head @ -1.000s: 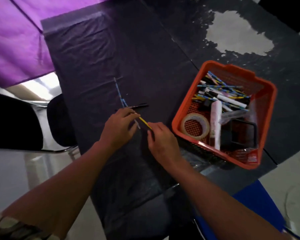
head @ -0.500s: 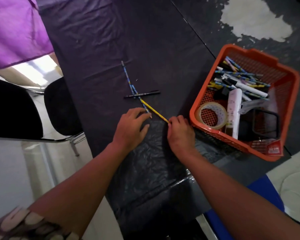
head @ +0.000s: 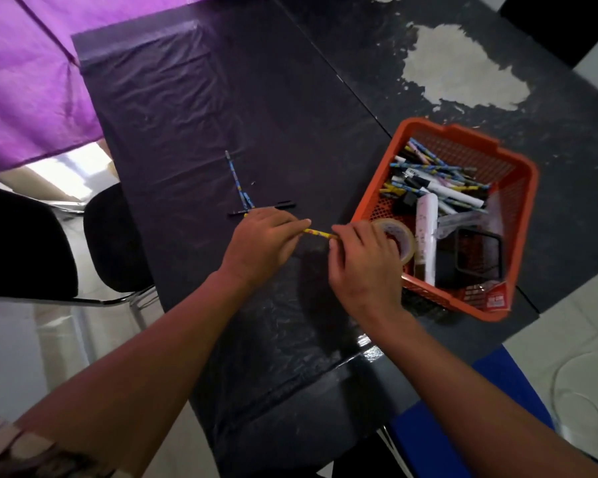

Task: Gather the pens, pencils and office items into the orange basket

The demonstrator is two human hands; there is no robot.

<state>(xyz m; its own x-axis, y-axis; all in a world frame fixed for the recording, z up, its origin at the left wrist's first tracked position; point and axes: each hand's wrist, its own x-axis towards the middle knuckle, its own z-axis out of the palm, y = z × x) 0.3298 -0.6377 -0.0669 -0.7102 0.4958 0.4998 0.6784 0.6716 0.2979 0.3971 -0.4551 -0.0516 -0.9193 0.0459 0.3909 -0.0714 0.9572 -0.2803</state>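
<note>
Both hands pinch one yellow pencil (head: 320, 233) just above the desk (head: 290, 98), left hand (head: 261, 241) at one end; right hand (head: 366, 267) at the other, beside the orange basket (head: 525, 215).

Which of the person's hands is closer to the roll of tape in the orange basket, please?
Right. The right hand overlaps the tape roll in this view; the left hand sits further away, beyond the yellow pencil.

Single head-worn wide-angle view, looking steeply down and forward from close above the black-covered table (head: 194, 108). Forearms enter from the bottom edge; orange basket (head: 518, 215) sits right of centre, chair (head: 114, 236) at left.
</note>
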